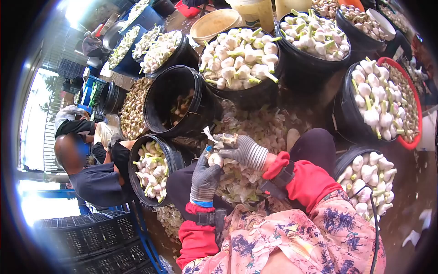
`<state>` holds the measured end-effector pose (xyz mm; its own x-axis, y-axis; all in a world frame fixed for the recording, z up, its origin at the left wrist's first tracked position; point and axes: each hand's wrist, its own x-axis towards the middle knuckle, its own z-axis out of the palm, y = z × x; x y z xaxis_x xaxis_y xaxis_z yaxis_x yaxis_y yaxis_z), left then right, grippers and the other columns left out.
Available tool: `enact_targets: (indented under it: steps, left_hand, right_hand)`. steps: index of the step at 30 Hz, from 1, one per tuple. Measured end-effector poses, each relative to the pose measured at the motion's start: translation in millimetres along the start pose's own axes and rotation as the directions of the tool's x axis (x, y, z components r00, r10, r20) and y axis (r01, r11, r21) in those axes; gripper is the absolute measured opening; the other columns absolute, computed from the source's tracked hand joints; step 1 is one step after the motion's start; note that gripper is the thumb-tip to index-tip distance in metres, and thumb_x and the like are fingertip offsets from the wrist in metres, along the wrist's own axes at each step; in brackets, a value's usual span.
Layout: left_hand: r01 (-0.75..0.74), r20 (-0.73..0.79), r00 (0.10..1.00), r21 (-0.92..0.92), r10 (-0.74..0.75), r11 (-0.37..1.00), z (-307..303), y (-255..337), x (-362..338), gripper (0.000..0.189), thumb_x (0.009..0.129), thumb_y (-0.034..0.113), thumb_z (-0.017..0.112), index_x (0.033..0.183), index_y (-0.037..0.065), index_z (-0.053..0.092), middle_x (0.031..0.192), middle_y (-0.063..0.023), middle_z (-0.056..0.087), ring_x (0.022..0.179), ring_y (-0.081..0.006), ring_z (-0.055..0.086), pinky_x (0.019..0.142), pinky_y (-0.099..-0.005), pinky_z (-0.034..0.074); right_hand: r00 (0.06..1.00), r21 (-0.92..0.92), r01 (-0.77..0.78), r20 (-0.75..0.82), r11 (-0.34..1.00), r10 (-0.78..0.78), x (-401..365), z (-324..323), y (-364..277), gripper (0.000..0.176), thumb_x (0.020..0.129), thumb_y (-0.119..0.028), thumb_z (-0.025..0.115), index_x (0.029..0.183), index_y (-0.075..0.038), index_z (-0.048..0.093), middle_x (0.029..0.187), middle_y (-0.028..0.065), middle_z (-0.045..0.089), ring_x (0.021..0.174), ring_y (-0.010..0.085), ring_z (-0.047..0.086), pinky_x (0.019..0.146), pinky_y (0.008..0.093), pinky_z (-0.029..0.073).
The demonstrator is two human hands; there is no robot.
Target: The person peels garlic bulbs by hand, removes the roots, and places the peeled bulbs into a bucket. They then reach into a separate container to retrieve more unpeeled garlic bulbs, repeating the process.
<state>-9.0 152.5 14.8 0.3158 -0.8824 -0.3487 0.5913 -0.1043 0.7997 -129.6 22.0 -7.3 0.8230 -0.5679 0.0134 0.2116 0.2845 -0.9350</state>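
In a grey striped glove, my left hand (205, 178) is closed around a white garlic bulb (215, 160), held upright in front of my knees. Blue tape or a band wraps a fingertip or thumb of that glove. My right hand (248, 151), gloved alike, is closed just above the bulb, its fingers pinching a pale strip of dry garlic skin or stalk (210, 134). Exactly where the strip joins the bulb is hidden by the fingers. Beneath both hands lies a heap of loose garlic skins (237, 185) on the floor between my legs.
Black buckets of garlic surround me: one at left (153, 173), a large one ahead (242, 59), others at right (378, 102) and lower right (369, 180). A tilted black bucket (178, 102) holds a few scraps. Another person (98, 182) sits at left near stacked black crates (91, 237).
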Motion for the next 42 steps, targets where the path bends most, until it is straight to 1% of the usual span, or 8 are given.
enact_targets:
  steps: [7, 9, 10, 13, 24, 31, 35, 42]
  left_hand:
    - [-0.008, -0.028, 0.999, 0.627, 0.032, 0.779, 6, 16, 9, 0.071, 0.064, -0.001, 0.058, 0.131, 0.001, 0.038, 0.109, -0.0075, 0.054, 0.098, -0.0138, 0.053, 0.079, -0.0218, 0.045]
    - [0.016, -0.006, 1.000, 0.613, -0.016, 0.790, 3, 22, 11, 0.074, 0.062, -0.003, 0.057, 0.133, 0.002, 0.035, 0.110, -0.0099, 0.054, 0.099, -0.0156, 0.053, 0.081, -0.0232, 0.046]
    - [-0.133, 0.095, 0.991, 0.476, 0.099, 0.869, 5, 21, 13, 0.073, 0.065, -0.007, 0.059, 0.132, 0.000, 0.031, 0.111, -0.0120, 0.054, 0.100, -0.0178, 0.055, 0.083, -0.0256, 0.048]
    - [-0.157, -0.095, 0.981, 0.113, 0.168, 0.981, 0, 10, 10, 0.080, 0.067, 0.001, 0.067, 0.136, 0.003, 0.026, 0.118, -0.0120, 0.048, 0.108, -0.0225, 0.051, 0.092, -0.0322, 0.046]
    - [-0.152, -0.164, 0.971, 0.126, 0.172, 0.980, 11, 4, 4, 0.028, 0.087, 0.010, 0.055, 0.113, 0.001, 0.054, 0.108, -0.0109, 0.059, 0.094, -0.0181, 0.059, 0.078, -0.0307, 0.052]
    - [-0.178, -0.095, 0.966, 0.423, 0.239, 0.888, 1, -3, 5, 0.047, 0.078, 0.000, 0.052, 0.124, -0.003, 0.048, 0.116, -0.0117, 0.056, 0.102, -0.0171, 0.058, 0.080, -0.0247, 0.049]
    - [-0.025, -0.066, 0.997, 0.067, 0.029, 0.997, 0, -2, -7, 0.050, 0.078, 0.008, 0.056, 0.126, -0.001, 0.046, 0.107, -0.0095, 0.057, 0.086, -0.0160, 0.058, 0.073, -0.0284, 0.049]
    - [-0.004, -0.100, 0.994, -0.367, -0.035, 0.930, -10, 2, 7, 0.025, 0.090, 0.024, 0.056, 0.107, 0.005, 0.057, 0.096, -0.0046, 0.061, 0.086, -0.0156, 0.058, 0.069, -0.0255, 0.048]
  right_hand:
    - [0.965, -0.585, -0.047, 0.183, 0.810, 0.188, 4, 13, 2, 0.026, 0.095, -0.024, 0.045, 0.105, -0.003, 0.058, 0.099, 0.0120, 0.064, 0.088, 0.0164, 0.060, 0.074, 0.0286, 0.046]
    - [0.978, 0.559, -0.206, 0.104, 0.803, 0.178, 6, 22, 10, 0.025, 0.095, -0.021, 0.045, 0.105, -0.002, 0.057, 0.103, 0.0124, 0.063, 0.090, 0.0174, 0.060, 0.077, 0.0290, 0.047]
    - [0.977, -0.034, 0.212, 0.000, 0.977, -0.212, 2, 16, 8, 0.026, 0.091, -0.013, 0.049, 0.112, 0.001, 0.054, 0.109, 0.0127, 0.061, 0.094, 0.0198, 0.059, 0.083, 0.0293, 0.047]
    - [0.957, -0.236, 0.270, -0.042, 0.934, -0.287, 7, 7, 17, 0.034, 0.087, -0.006, 0.053, 0.120, 0.000, 0.052, 0.114, 0.0135, 0.059, 0.101, 0.0214, 0.058, 0.089, 0.0292, 0.045]
    - [0.998, -0.037, 0.035, -0.051, 0.999, -0.037, 1, 0, -16, 0.044, 0.086, -0.007, 0.054, 0.129, -0.002, 0.047, 0.125, 0.0163, 0.054, 0.113, 0.0222, 0.053, 0.096, 0.0292, 0.040]
    - [0.986, -0.118, 0.116, -0.103, 0.986, -0.128, 1, -1, -11, 0.044, 0.086, -0.002, 0.055, 0.129, -0.001, 0.046, 0.121, 0.0119, 0.057, 0.106, 0.0164, 0.054, 0.092, 0.0279, 0.042]
    - [0.969, -0.163, 0.227, -0.061, 0.960, -0.240, -4, 10, -11, 0.044, 0.087, -0.002, 0.054, 0.131, -0.005, 0.047, 0.088, -0.0005, 0.055, 0.079, 0.0078, 0.051, 0.076, 0.0229, 0.044]
    - [0.992, -0.090, 0.058, 0.114, 0.994, -0.048, -11, 18, -31, 0.042, 0.086, 0.001, 0.054, 0.128, -0.002, 0.048, 0.098, 0.0016, 0.059, 0.085, 0.0089, 0.056, 0.080, 0.0232, 0.046]
